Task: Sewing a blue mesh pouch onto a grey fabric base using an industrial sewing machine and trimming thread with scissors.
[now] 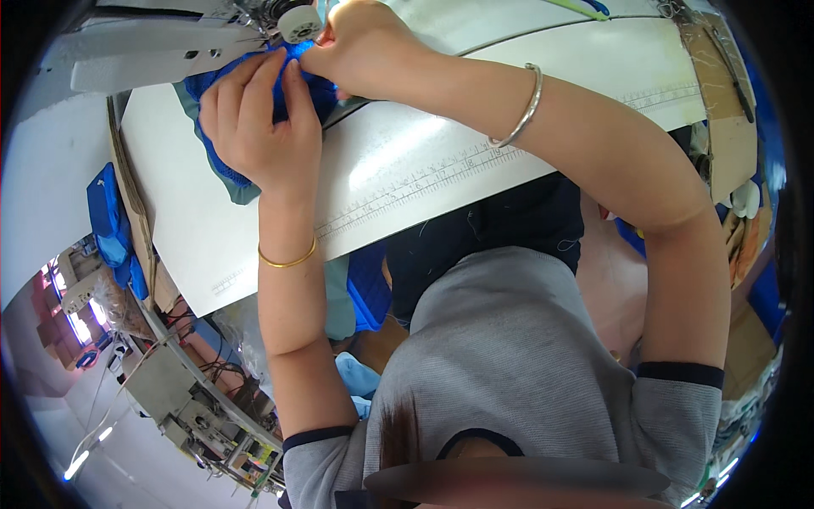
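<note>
Figure, left to right: a blue folded item (108, 216) lies between 9 and 10 o'clock, set aside from the hands. At 10 o'clock, a white machine arm (148, 58) reaches toward the work. At 11 o'clock, the left hand (259, 119) rests palm down, fingers curved and thumb apart, over blue cloth (319, 92) with a grey-green layer (240, 192) beneath, probably to steady both. Just short of 12 o'clock, the right hand (365, 51) bends in against the cloth, likely guiding it near the mechanism; its grip cannot be told. The white table (381, 182) supports the cloth from below
</note>
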A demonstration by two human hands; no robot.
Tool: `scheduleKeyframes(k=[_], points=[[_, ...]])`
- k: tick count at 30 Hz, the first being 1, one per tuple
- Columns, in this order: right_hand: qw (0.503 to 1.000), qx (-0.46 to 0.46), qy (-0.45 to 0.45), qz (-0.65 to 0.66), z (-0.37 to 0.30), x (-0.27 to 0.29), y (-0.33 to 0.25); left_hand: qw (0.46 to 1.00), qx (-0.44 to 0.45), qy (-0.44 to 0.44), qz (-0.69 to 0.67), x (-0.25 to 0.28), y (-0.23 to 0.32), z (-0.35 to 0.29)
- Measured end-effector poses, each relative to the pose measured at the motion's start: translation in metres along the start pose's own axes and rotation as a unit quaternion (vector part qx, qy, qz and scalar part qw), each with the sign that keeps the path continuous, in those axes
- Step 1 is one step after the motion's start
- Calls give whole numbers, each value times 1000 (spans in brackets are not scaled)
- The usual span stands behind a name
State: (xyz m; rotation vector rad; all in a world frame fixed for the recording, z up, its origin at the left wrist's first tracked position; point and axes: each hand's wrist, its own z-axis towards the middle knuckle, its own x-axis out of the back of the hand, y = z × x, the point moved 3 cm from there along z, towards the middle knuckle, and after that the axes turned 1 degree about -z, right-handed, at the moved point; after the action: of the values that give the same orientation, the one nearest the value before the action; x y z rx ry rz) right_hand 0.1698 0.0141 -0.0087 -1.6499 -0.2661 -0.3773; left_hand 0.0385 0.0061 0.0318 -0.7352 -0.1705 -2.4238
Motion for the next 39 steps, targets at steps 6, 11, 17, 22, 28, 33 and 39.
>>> scheduleKeyframes(k=[6,11,17,22,28,33,39], points=[[982,-67,-120,126,-69,30,8,967,-1,-123,-224,16,37,3],[939,-162,-154,263,-111,54,4,931,-7,-187,-313,26,54,-10],[930,-134,-162,300,-112,59,-6,941,30,-150,-301,38,54,-2],[913,-67,-157,370,-79,54,0,938,177,-157,-254,25,29,9],[967,-13,70,244,-26,40,10,944,245,-139,-174,6,-5,3],[989,54,106,88,3,34,18,945,260,-112,-162,-7,-17,-3],[991,24,133,-1,1,31,21,938,293,-126,-136,-31,-33,-11]])
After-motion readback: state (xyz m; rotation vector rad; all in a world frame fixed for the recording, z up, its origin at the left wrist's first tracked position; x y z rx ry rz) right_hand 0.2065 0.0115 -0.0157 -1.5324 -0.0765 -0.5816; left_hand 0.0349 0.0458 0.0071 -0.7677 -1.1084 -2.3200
